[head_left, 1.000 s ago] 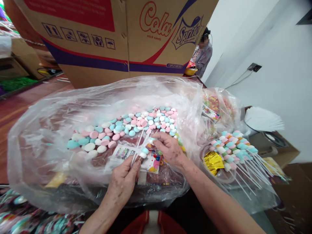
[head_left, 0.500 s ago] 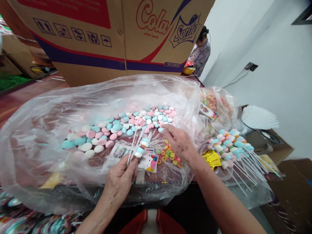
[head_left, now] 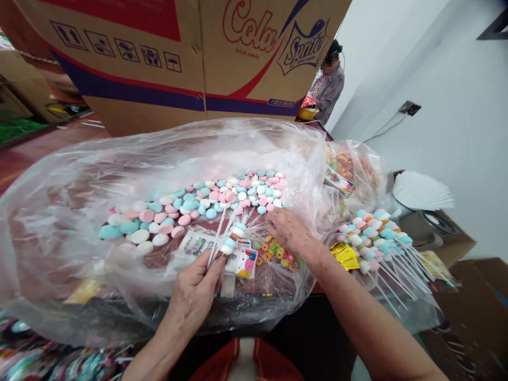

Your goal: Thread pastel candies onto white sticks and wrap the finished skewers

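One candy skewer (head_left: 229,244), pinched by the left hand (head_left: 198,283), tilts toward one o'clock; pastel candies (head_left: 214,196) lie around ten o'clock from the nearer right hand (head_left: 291,233), whose partly hidden grasp I cannot tell.

The marshmallow skewer (head_left: 229,243) slanted, its far end leaning right — pale blue, white and brown pieces stacked closely. White sticks (head_left: 220,227) stood slanted just left of it. Beyond spread flattened marshmallows (head_left: 222,197), pink, blue and white, in a long loose band; small gummy rings (head_left: 278,253) — yellow, orange, green — lay clustered right.
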Motion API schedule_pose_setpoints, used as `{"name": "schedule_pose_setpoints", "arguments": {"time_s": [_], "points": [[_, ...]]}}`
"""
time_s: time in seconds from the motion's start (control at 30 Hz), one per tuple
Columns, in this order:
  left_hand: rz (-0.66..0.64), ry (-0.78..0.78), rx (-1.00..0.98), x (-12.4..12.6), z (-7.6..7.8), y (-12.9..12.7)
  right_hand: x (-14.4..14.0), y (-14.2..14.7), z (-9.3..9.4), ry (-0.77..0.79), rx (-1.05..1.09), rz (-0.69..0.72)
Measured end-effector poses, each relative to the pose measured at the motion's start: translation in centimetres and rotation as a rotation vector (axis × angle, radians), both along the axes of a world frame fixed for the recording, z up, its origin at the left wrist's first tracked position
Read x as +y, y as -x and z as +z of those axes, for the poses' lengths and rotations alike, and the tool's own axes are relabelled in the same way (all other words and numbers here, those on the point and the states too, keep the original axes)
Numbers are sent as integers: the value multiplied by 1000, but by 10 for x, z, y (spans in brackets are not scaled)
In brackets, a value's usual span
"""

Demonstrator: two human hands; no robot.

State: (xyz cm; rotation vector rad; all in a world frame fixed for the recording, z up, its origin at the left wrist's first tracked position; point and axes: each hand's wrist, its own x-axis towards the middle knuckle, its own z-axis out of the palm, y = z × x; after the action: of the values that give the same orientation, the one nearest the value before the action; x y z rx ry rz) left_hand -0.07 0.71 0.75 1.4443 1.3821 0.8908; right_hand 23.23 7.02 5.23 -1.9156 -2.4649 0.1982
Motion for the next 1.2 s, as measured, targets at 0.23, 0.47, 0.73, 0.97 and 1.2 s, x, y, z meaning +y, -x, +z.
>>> {"name": "schedule_pose_setpoints", "arguments": {"time_s": [0.23,0.47,0.73,0.97,1.2], "points": [[-2,-13,33,1,0,1,-14,-1,2,106,267,241],[-7,4,17,-1,0,2,-29,8,2,93,20,241],[-14,-3,11,0,-4,2,-42,17,13,75,85,140],[-24,10,9,-1,0,2,-19,13,-2,141,1173,-327],[-94,30,41,0,-5,3,-12,26,-8,136,1505,-402]]}}
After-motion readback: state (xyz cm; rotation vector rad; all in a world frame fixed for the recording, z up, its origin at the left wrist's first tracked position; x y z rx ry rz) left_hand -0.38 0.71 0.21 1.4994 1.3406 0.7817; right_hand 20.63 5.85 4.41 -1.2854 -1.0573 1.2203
